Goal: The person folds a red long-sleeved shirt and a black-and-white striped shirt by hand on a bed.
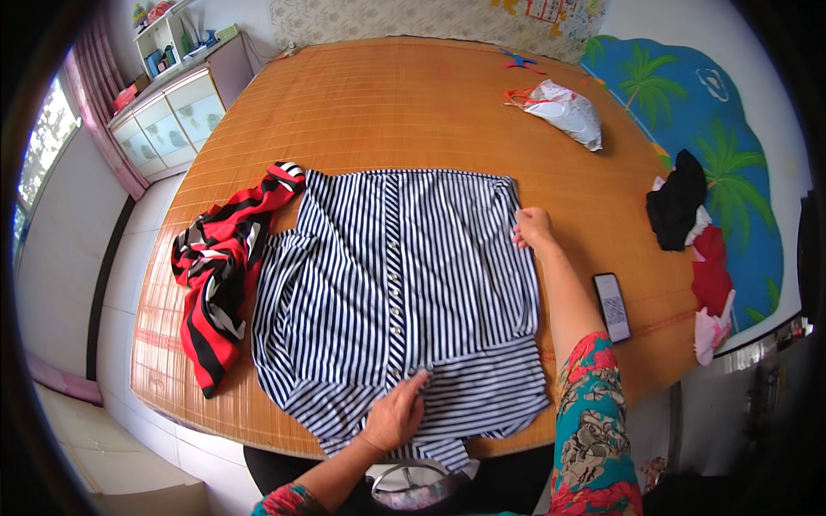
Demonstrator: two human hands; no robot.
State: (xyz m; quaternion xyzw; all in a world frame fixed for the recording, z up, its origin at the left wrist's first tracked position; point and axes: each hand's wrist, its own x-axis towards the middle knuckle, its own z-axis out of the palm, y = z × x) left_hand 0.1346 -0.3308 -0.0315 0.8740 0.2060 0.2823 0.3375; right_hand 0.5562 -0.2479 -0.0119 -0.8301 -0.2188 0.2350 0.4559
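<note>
A navy-and-white striped button shirt (452, 271) lies spread out before me, its button placket running down the middle and its collar end towards me. My left hand (395, 413) is on the placket near the collar end, fingertips pinching a small gather of cloth. At the shirt's right edge, my right hand (534, 227) has its fingers curled around the fabric. Some folds at the near end are hidden behind my left hand and wrist. Against the shirt's left side rests a crumpled red, black and white striped garment (216, 277).
The shirt lies on a bed with a bamboo mat (361, 103). To the right are a smartphone (612, 307), a black garment (677, 203) and a red cloth (712, 264). A white plastic bag (568, 113) sits farther back. A cabinet (171, 122) stands at far left.
</note>
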